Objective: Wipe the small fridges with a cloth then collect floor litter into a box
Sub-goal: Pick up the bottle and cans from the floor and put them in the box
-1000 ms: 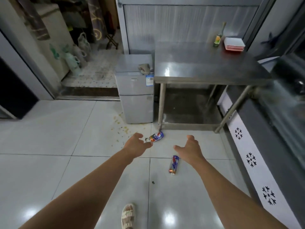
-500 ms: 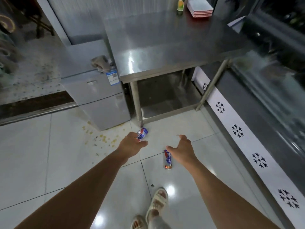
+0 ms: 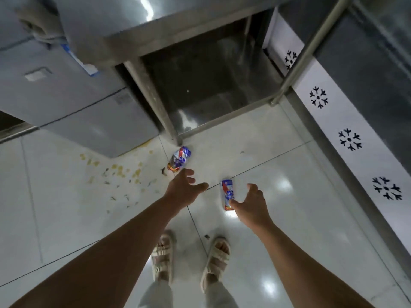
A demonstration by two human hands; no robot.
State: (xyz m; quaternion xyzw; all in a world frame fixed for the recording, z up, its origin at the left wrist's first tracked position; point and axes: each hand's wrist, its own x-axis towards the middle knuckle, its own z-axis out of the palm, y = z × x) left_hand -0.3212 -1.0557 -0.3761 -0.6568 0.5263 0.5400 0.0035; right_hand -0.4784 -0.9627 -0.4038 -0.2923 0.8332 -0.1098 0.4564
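Two crushed blue-and-red metal drink cans lie on the glossy pale tiled floor. The farther can rests on its side just at the foot of the brushed-steel table leg; the nearer can lies lengthwise across a dark grout line. The left hand reaches out above the floor just short of the farther can, fingers spread loosely and holding nothing. The right hand hovers beside the nearer can, fingers and thumb wide apart in a cupped shape, thumb close to the can's lower end; I cannot tell whether it touches.

The small grey box-shaped fridge stands left of the steel table, a crumpled greyish cloth on its top. Yellowish spots speckle the tiles before it. A white panel with black snowflake prints runs along the right. Beige strapped sandals stand on the shiny tiles below.
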